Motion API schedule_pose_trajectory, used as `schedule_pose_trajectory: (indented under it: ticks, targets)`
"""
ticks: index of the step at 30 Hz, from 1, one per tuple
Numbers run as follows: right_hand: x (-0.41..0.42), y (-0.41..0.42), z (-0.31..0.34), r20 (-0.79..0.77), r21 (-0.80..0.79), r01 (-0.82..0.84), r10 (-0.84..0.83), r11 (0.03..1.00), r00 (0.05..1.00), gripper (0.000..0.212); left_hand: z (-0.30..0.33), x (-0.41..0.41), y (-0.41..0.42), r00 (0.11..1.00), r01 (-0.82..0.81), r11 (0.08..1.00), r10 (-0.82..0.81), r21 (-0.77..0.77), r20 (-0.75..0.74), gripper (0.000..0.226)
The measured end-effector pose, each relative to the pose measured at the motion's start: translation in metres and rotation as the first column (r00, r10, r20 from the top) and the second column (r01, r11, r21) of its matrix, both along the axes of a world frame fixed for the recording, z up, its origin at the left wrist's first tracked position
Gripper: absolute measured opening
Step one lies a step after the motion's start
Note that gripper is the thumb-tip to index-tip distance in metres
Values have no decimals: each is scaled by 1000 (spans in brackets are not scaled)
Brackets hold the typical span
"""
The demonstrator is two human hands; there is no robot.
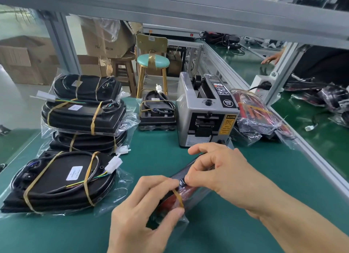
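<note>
The red part (186, 192) sits in its clear bag (176, 229) on the green mat (160, 154), right in front of the person. The left hand (143, 211) curls its thumb and fingers and pinches the bag by the yellow band (178, 196). The right hand (222, 169) pinches the bag's edge just above, with its other fingers loosely bent. I think the flap is being folded shut. Pull it flat and snug and hold it down before taking tape from the grey tape machine (205, 111) behind.

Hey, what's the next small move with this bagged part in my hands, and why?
Probably fold the bag flat over the red part: the left hand and right hand both pinch its plastic mid-length, and the tape dispenser stands just behind.
</note>
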State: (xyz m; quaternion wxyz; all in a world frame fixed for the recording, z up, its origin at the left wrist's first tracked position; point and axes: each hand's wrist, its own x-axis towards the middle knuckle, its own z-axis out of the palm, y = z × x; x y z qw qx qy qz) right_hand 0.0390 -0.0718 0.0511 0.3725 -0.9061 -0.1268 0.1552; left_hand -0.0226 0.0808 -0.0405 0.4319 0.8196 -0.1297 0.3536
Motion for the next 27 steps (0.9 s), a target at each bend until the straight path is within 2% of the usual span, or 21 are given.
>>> schedule_pose_trajectory:
  ticks: [7, 10, 11, 13, 15, 17, 19, 22, 25, 27]
  targets:
    - [0, 0, -3, 47, -49, -25, 27, 998, 999, 12, 2, 0, 0, 1000, 3, 997, -1, 82, -27, 32]
    - [1, 1, -4, 113, -60, -3, 10, 998, 994, 7, 6, 0, 0, 1000, 2, 992, 1, 124, -29, 31]
    - [4, -2, -4, 132, -30, 33, -29, 999, 991, 12, 7, -1, -1, 1000, -3, 992, 7, 128, -26, 29]
    - [9, -8, -2, 66, 125, 114, -123, 986, 990, 26, 9, -2, -1, 1000, -18, 992, 20, 122, -20, 23]
    - [7, -10, -3, 2, 195, 123, -125, 973, 992, 24, 9, -2, -2, 1000, -16, 991, 18, 136, -14, 18]
    - [2, -6, -13, 122, 41, 63, -67, 997, 990, 32, 10, -3, -2, 1000, -5, 987, 7, 158, -14, 19]
    - [0, -3, -22, 265, -39, 72, -59, 997, 962, 25, 12, -3, 0, 999, 17, 984, -10, 180, -37, 24]
    - [1, -6, -23, 239, 83, 113, -130, 990, 962, 12, 14, -1, 4, 994, 55, 972, -33, 228, -102, 33]
    - [4, -12, -26, 276, 71, 22, -41, 997, 960, 16, 17, 3, 8, 988, 91, 968, -58, 235, -143, 36]
    - [9, -18, -25, 220, 125, 15, -43, 992, 975, 17, 19, 6, 11, 984, 116, 967, -80, 228, -162, 37]
